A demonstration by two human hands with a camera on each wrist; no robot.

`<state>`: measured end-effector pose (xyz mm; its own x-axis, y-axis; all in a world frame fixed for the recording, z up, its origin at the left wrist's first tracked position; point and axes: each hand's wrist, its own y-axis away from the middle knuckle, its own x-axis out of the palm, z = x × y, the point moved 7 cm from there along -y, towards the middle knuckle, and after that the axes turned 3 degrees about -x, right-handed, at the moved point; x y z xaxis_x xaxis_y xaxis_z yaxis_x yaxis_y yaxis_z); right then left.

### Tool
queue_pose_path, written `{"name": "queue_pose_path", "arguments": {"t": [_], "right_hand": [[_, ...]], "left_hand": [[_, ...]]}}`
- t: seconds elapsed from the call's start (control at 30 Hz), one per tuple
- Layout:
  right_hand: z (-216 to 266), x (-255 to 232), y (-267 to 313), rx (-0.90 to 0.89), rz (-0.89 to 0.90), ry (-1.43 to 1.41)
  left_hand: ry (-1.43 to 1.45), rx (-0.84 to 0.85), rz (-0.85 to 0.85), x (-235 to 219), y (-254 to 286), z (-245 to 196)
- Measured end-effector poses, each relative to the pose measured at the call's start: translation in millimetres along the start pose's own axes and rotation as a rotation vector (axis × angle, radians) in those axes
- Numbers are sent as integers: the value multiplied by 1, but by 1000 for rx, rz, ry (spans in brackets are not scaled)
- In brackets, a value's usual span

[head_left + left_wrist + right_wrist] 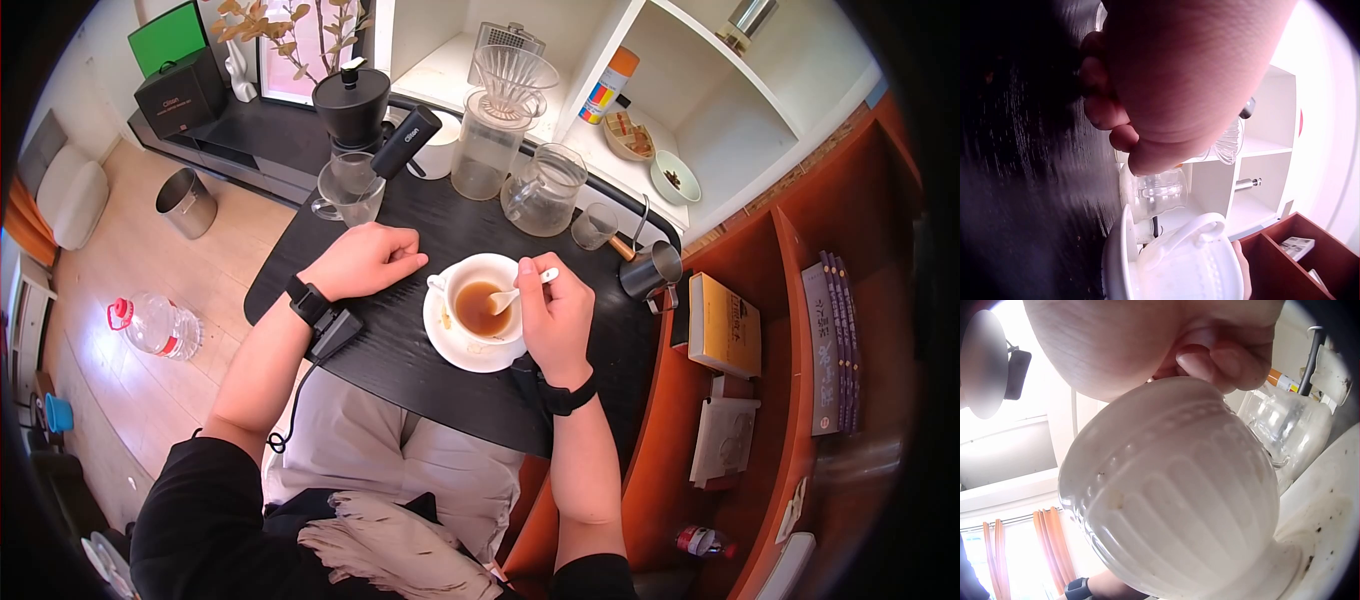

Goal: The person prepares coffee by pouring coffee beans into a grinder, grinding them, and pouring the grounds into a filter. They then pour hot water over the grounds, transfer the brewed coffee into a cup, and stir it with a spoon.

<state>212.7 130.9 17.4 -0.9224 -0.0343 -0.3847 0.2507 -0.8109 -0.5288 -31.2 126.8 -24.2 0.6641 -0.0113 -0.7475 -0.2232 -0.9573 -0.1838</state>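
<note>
A white spoon [504, 298] leans in a white cup [1172, 487] of brown liquid, its bowl dipping below the surface. My right hand [556, 318] pinches the spoon's handle over the cup's right rim. Ribbed on the outside, the cup stands on a white saucer [468, 354] marked with small dark specks and brown stains. To the left, my left hand [366, 260] rests on the black table with fingers loosely curled and nothing held. Its fingertips lie a short way from the cup handle [1179, 234], which points toward it.
Behind the cup stand a glass jug [545, 195], a tall glass vessel [484, 150] topped by a dripper [515, 72], and a black grinder [352, 105] over a glass cup [352, 188]. A metal pitcher [652, 270] sits at the right edge, beside red-brown shelves [640, 420].
</note>
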Motion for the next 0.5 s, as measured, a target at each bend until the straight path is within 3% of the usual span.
{"name": "queue_pose_path", "arguments": {"t": [0.5], "right_hand": [[-2,0,0,-35,-13,-37]], "left_hand": [[-3,1,2,0,0,1]]}}
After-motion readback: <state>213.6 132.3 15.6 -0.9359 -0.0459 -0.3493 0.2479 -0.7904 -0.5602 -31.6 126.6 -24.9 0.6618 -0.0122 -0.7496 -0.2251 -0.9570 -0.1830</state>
